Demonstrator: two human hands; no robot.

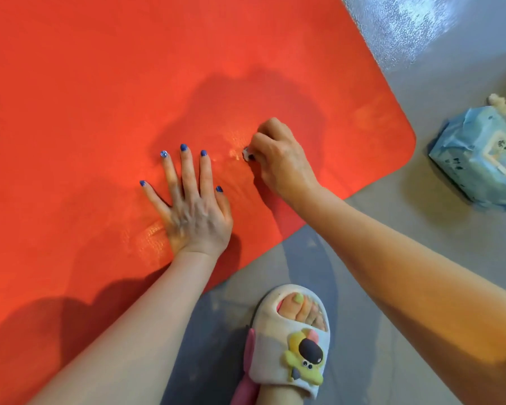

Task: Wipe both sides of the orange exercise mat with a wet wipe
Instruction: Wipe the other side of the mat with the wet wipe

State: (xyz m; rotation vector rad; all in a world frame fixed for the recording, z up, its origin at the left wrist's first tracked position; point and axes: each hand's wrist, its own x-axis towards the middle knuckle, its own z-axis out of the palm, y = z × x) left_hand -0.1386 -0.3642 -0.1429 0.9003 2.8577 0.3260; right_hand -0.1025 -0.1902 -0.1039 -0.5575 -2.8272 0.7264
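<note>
Orange exercise mat lies flat on the grey floor, filling most of the head view; its rounded corner points toward the wipes pack. Left hand rests palm-down on the mat, near the mat's lower edge, fingers straight and spread, blue nail polish visible, holding nothing, just pressing the surface. Right hand sits on the mat just beside the left hand, on the side nearer the rounded corner; fingers are curled into a tight fist around a wet wipe, of which only a small white bit shows at the knuckles, touching the mat. Mat surface around the wipe looks glossy and wet, with another shiny patch by the left wrist. Both forearms come in from the bottom of the frame, the right one crossing the mat's lower edge. Off the mat, on the floor beyond the rounded corner, sits a light blue wipes pack with a crumpled white wipe poking out of its top; pack and mat are apart. Below the mat's lower edge, on the floor, one foot in a white open-toe slipper with a cartoon applique, near the edge but not on the mat. Shadows of the arms and head fall across the mat.
</note>
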